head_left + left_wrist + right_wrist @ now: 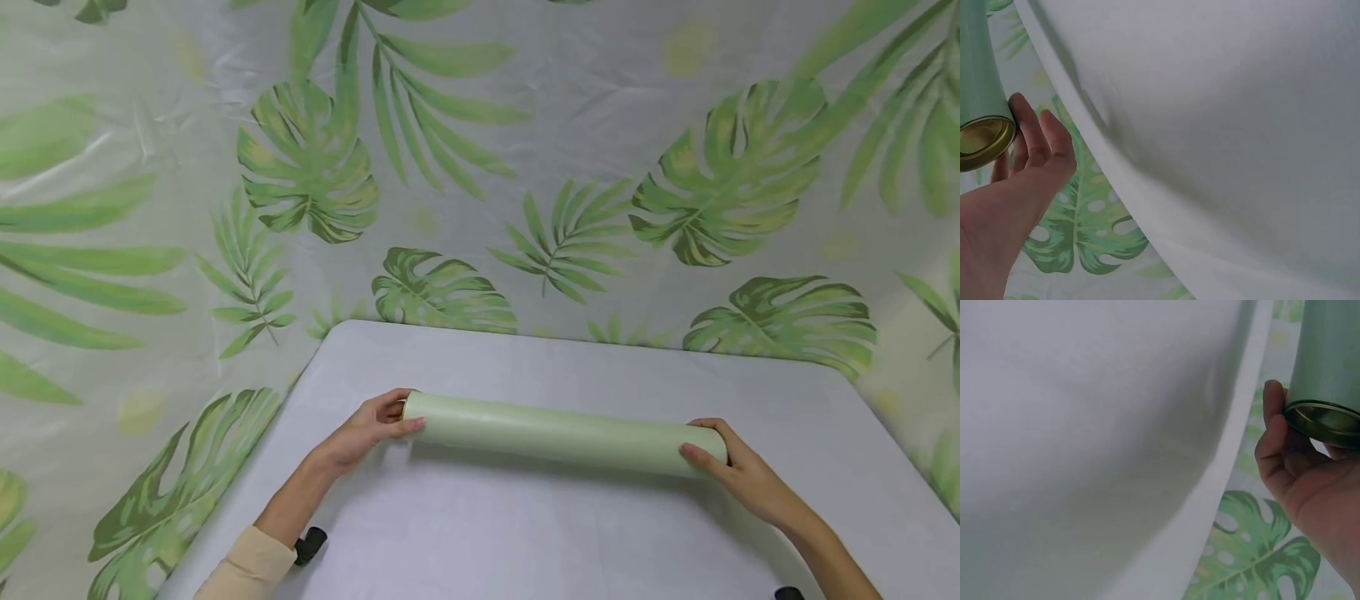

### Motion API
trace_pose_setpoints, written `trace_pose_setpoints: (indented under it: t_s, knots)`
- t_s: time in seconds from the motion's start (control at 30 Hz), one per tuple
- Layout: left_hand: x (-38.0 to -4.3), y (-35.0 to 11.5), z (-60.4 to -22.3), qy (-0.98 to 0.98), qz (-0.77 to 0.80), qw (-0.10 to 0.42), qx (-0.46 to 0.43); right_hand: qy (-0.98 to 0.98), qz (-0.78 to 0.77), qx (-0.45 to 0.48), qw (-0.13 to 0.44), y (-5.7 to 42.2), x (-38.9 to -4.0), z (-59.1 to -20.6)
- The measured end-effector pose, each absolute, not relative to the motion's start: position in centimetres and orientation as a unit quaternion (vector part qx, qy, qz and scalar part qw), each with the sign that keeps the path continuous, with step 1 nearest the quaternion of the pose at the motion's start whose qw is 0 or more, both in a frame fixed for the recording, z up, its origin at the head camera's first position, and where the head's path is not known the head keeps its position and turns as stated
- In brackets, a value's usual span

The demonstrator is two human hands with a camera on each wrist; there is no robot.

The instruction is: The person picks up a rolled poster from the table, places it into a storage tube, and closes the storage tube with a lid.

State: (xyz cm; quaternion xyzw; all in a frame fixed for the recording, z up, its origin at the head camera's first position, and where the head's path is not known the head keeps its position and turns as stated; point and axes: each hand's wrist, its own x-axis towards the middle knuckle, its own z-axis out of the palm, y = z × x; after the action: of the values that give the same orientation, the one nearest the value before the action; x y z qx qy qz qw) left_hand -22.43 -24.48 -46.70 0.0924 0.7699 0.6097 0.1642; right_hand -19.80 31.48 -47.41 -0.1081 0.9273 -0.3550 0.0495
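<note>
A long pale green tube (555, 432) is held lengthwise over the white table, one hand at each end. My left hand (378, 423) grips its left end, thumb at the front and fingers behind. The right hand (723, 458) holds the other end in a similar way. In the left wrist view a gold-coloured metal end cap (985, 140) closes the tube, recessed inside the rim. A like metal end (1329, 422) shows beside the fingers in the right wrist view. The tube's underside is hidden in the head view.
The white-covered table (480, 533) has rounded far corners. Behind and around it hangs a leaf-patterned sheet (585, 150). Small black devices show at the left wrist (310, 546) and near the right forearm (789, 593).
</note>
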Motion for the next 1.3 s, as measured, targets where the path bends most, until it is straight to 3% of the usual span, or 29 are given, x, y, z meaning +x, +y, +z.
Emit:
trace_pose_setpoints:
  t_s: [0.3,0.73,1.1,1.3]
  knots:
    - [-23.4,-25.1,-47.2,0.806,0.571,0.120,0.097,0.907,-0.392,-0.126,0.085,30.8,-21.0,-47.0]
    - [-24.0,-24.8,-47.8,0.814,0.557,0.113,0.119,0.932,-0.342,-0.110,0.050,30.6,-21.6,-47.8]
    - [-24.2,-24.7,-48.2,0.832,0.531,0.099,0.126,0.949,-0.284,-0.135,-0.035,30.4,-21.8,-48.1]
    - [-24.1,-24.4,-48.4,0.840,0.520,0.089,0.131,0.949,-0.274,-0.147,-0.049,30.3,-22.1,-48.8]
